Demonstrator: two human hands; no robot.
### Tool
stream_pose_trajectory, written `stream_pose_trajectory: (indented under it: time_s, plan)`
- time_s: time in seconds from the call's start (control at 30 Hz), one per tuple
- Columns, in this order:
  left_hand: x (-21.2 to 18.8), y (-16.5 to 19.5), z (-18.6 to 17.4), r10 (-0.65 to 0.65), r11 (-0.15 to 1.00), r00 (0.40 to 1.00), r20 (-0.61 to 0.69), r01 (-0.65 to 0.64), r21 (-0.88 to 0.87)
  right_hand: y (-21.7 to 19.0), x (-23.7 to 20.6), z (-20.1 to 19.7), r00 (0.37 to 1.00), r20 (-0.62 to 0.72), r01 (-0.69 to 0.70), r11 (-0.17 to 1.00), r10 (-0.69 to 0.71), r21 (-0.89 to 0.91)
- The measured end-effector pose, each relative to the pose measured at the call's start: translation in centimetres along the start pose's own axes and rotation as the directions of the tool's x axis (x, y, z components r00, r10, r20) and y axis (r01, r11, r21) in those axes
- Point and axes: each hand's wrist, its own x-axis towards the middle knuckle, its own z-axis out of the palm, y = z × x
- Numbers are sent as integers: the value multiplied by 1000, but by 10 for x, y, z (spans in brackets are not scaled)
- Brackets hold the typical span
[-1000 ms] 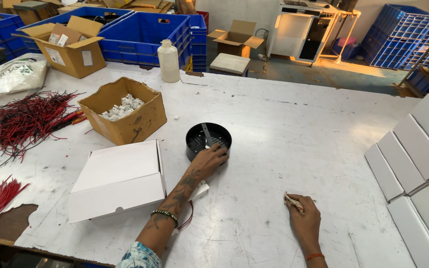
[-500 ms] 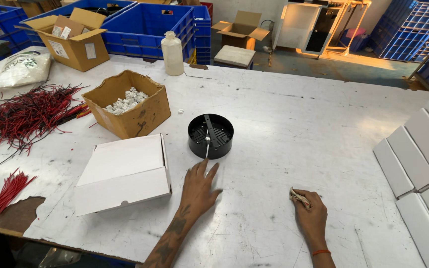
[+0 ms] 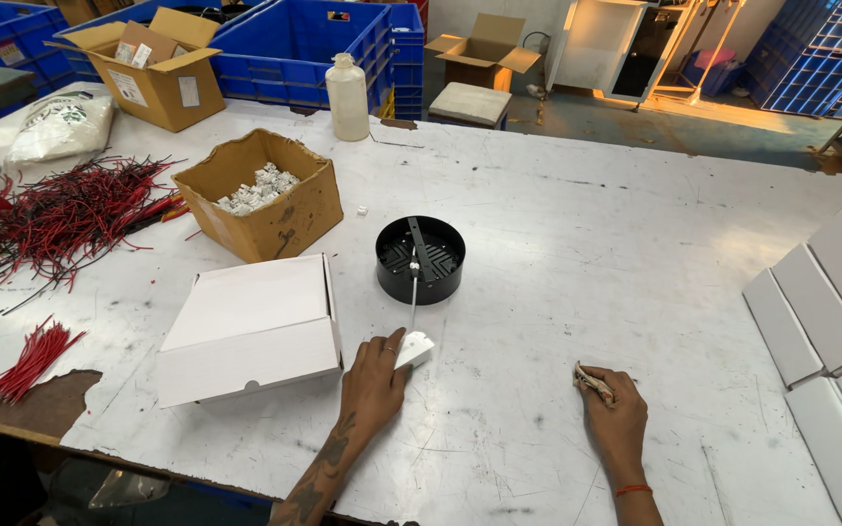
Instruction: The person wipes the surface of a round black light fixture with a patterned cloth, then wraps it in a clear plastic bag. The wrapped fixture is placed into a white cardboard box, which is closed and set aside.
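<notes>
Left hand [image 3: 374, 375] drawn back onto white block [image 3: 415, 349], right hand [image 3: 614, 419] flat
</notes>
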Motion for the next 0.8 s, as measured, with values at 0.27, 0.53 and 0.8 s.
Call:
stream_pose_trajectory:
  time_s: [0.27, 0.53, 0.8]
  plan:
    - [5, 25, -1, -280, 799, 960, 14, 241, -551, 10, 2, 1, 984, -111, 151, 980, -137, 131]
    - [-23, 46, 16, -263, 867, 964, -39, 219, -447, 34, 2, -15, 985, -80, -72, 776, 156, 627]
    - [-27, 10, 6, -190, 818, 970, -151, 71, -570, -21, -7, 5, 991, 19, -123, 821, 135, 557]
